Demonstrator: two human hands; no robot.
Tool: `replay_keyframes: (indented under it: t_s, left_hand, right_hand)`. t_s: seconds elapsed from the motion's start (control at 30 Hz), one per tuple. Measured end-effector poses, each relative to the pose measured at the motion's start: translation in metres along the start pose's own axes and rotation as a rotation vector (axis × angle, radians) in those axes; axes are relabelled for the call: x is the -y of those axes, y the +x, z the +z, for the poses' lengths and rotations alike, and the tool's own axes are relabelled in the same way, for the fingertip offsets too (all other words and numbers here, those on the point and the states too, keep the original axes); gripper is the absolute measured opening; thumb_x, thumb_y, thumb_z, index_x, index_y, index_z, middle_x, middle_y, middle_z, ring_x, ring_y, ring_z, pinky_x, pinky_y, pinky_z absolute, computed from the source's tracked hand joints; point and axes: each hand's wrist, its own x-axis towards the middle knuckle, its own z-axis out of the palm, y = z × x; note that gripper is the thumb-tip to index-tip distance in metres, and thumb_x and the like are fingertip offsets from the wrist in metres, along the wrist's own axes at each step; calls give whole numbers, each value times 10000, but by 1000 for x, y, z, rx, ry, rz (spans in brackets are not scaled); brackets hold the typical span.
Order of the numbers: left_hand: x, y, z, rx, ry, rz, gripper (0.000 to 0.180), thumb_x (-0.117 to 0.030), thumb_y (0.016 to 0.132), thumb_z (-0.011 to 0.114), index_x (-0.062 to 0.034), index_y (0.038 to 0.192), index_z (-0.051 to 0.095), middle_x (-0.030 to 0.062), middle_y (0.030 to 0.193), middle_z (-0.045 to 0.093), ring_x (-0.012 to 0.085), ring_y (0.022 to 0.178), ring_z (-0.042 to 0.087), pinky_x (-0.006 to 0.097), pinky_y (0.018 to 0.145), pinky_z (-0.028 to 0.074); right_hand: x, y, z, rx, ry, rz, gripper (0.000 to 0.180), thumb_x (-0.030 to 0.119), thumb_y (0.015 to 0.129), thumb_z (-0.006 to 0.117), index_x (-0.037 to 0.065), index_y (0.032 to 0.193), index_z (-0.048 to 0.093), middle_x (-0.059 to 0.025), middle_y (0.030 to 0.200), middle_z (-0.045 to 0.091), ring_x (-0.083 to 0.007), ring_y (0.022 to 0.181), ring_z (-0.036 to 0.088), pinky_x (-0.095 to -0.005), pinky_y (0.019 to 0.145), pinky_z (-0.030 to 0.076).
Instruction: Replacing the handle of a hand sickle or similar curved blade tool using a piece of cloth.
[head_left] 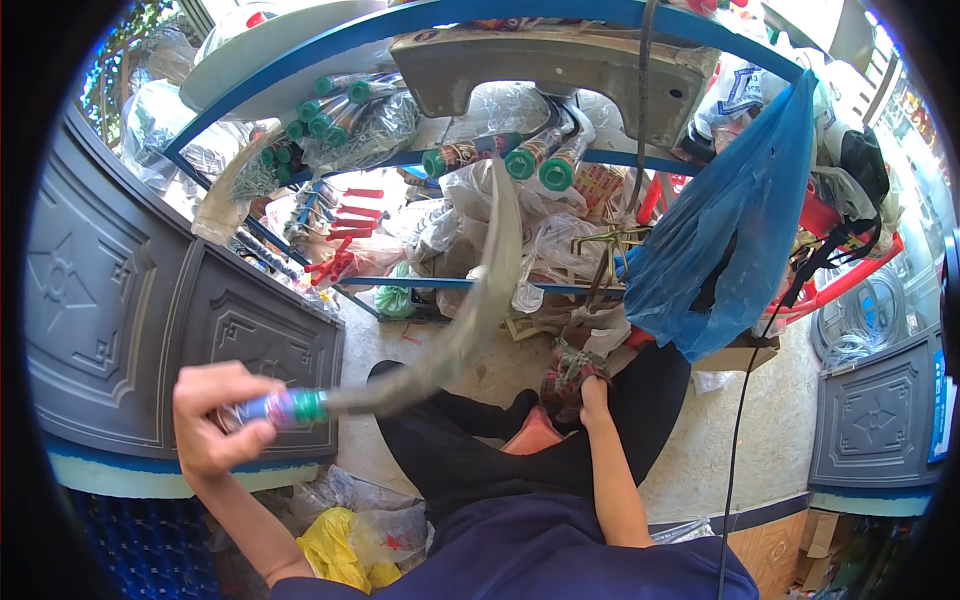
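Observation:
A sickle with a long curved blade (470, 310) is in my left hand (215, 420). My fingers wrap its handle (270, 408), which has a coloured wrap and a green collar. The blade sweeps up and to the right, slightly blurred, its tip reaching the shelf edge. Over my lap, my right hand (594, 398) is closed on a bunched plaid cloth (568, 376) in dark red and green. The cloth lies apart from the blade. Below it, a pinkish-red flat piece (538, 432) shows between my legs; what it is I cannot tell.
A blue metal shelf (300, 62) ahead holds more green-ended handles (525, 160) and plastic bags. A blue plastic bag (735, 230) hangs at its right, near a dangling black cord (741, 430). Grey panelled cabinets (110, 290) stand left. A yellow bag (335, 550) lies behind left.

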Motion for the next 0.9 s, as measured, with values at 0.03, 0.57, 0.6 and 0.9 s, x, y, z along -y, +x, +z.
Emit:
replay_keyframes:
  t_s: [0.03,0.57,0.6,0.9]
  left_hand:
    - [-1,9,2,-89,18,16,410,-378,755,767,22,835,735,102,652,663,147,519,584,274,490,433]
    - [4,201,55,-99,-427,-330,315,-296,923,509,-9,974,627,154,759,690,80,427,491,208,375,345]
    - [-1,209,62,-110,-355,-323,313,-297,917,515,-12,979,628,149,772,697,80,443,504,215,381,349]
    - [4,256,90,-161,50,-261,587,-502,913,558,59,975,718,110,767,696,155,583,588,305,638,474]
  right_hand:
    - [3,0,4,188,15,84,319,211,1037,442,116,1341,461,-71,1313,507,-220,1181,543,-368,835,534]
    - [-19,9,12,312,-788,-453,362,210,934,584,56,1261,594,-153,1311,579,-321,1206,553,-412,994,461]
    - [-29,12,9,256,-997,-779,397,221,894,613,68,1261,606,-149,1299,591,-337,1210,550,-432,1013,442]
    - [11,-17,36,638,-966,-843,461,218,839,621,80,1278,605,-133,1359,558,-335,1293,488,-431,1105,358]
